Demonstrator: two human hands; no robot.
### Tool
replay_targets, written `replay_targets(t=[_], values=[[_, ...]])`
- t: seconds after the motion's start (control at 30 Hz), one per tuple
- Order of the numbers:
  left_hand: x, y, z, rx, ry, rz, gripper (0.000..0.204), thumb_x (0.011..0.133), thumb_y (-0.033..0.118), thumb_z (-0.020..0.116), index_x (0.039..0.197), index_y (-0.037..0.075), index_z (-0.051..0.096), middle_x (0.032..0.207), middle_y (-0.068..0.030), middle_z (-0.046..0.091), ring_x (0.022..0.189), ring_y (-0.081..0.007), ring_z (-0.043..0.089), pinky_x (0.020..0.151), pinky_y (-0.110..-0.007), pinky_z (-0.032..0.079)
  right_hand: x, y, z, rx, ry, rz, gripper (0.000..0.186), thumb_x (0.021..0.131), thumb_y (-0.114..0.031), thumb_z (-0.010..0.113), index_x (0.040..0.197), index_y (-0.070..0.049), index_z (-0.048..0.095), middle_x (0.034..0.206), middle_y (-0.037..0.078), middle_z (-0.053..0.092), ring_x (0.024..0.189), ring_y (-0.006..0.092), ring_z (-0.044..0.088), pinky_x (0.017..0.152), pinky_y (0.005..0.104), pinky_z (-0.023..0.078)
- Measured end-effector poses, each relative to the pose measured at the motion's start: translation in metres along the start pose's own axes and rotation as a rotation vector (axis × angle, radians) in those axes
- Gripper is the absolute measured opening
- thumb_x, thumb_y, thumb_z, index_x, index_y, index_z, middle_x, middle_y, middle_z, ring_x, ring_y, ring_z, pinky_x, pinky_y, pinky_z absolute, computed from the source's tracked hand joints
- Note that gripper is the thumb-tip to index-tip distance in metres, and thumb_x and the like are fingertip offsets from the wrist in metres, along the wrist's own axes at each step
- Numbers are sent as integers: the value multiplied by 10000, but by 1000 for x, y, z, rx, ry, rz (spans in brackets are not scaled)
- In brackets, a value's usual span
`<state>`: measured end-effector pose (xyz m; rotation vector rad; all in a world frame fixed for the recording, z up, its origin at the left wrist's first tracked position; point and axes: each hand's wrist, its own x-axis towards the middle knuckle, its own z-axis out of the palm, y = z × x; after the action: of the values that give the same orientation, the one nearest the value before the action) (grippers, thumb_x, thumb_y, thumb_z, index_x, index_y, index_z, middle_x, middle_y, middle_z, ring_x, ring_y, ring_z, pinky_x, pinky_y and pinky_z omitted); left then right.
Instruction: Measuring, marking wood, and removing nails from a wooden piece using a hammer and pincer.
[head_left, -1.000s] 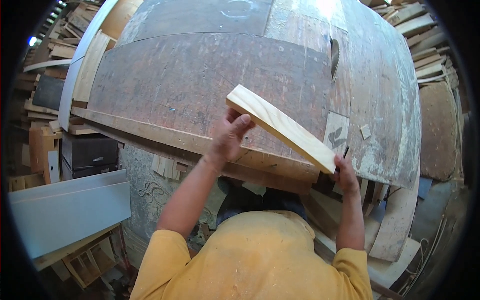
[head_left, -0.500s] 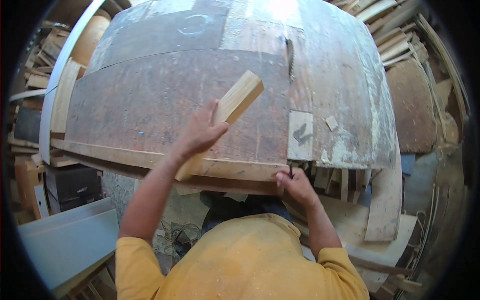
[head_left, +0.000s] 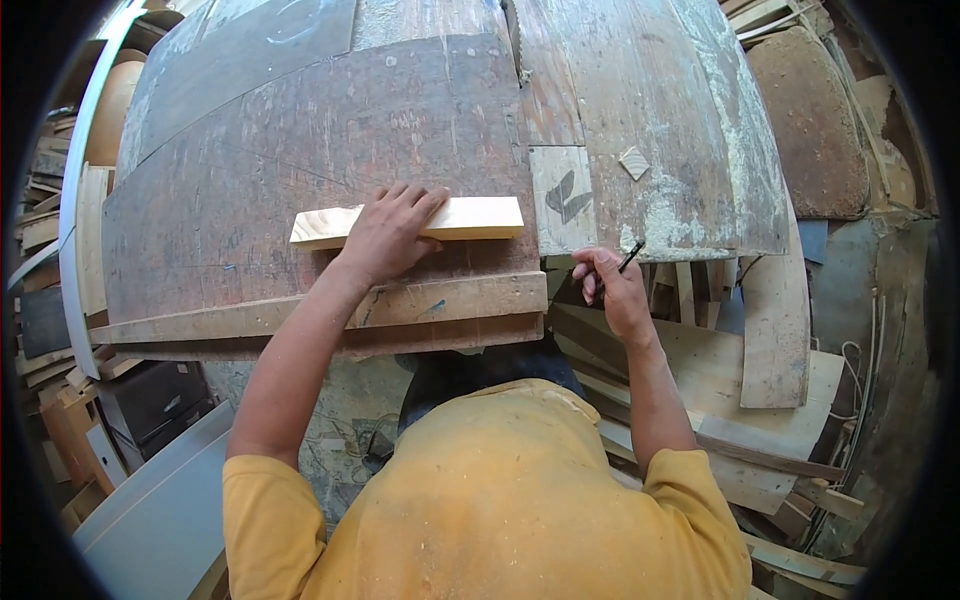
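Observation:
A pale wooden block (head_left: 480, 218), long and squared, lies crosswise on the workbench (head_left: 330, 130) near its front edge. My left hand (head_left: 393, 232) grips it around the middle, fingers over its top and thumb along the near side. Off to the right, my right hand (head_left: 613, 285) is closed around a thin dark pencil (head_left: 632, 256), whose end points up and away. That hand hovers in front of the bench edge, apart from the block.
A wooden strip (head_left: 230, 318) runs along the bench's front edge. Right of the block lies a small square wood offcut (head_left: 633, 163). A saw blade (head_left: 515, 45) sticks up through a slot at the far side. Boards (head_left: 775, 330) lean at the right.
The block has turned from slanted and raised to lying crosswise on the bench, my left hand now over it. My right hand has moved right and up with the pencil. The view has shifted.

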<state>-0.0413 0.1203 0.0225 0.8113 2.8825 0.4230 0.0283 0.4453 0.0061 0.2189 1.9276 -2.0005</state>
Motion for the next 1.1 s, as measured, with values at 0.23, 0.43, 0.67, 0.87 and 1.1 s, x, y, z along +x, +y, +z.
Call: replay_targets(t=[0.23, 0.43, 0.67, 0.87, 1.1], values=[[-1, 21, 19, -39, 158, 48, 508, 698, 259, 750, 1150, 143, 549, 1039, -37, 569, 1012, -227, 507, 876, -382, 380, 10, -5, -1, 43, 89, -75, 464, 995, -361, 347, 1027, 38, 582, 806, 73, 590, 648, 108, 536, 569, 240, 458], [3, 34, 14, -90, 68, -34, 527, 689, 334, 750, 1135, 107, 587, 1069, -68, 592, 1025, -270, 510, 902, -401, 408, 16, -8, -9, 7, 85, -125, 447, 993, -348, 362, 1014, 35, 592, 810, 73, 600, 643, 98, 533, 569, 240, 463], [-4, 55, 11, -112, 18, -42, 511, 701, 426, 724, 1082, 107, 608, 1017, -75, 606, 1002, -271, 511, 910, -402, 403, 9, 8, -14, 57, 101, -106, 428, 987, -332, 387, 1002, 37, 604, 800, 64, 598, 628, 94, 526, 552, 237, 458], [-6, 55, 16, -91, 21, -39, 528, 694, 417, 729, 1065, 65, 598, 999, -96, 598, 994, -284, 508, 902, -405, 403, 5, 19, -8, 58, 48, -50, 386, 980, -309, 419, 1021, 25, 607, 796, 42, 589, 609, 62, 490, 524, 209, 421], [-22, 53, 3, 57, 96, -149, 587, 691, 459, 721, 1067, 32, 579, 1059, -125, 576, 1042, -300, 497, 948, -435, 347, 10, 18, 22, -112, -28, -1, 410, 953, -382, 457, 916, -15, 634, 694, -34, 507, 595, 49, 386, 535, 232, 353]])
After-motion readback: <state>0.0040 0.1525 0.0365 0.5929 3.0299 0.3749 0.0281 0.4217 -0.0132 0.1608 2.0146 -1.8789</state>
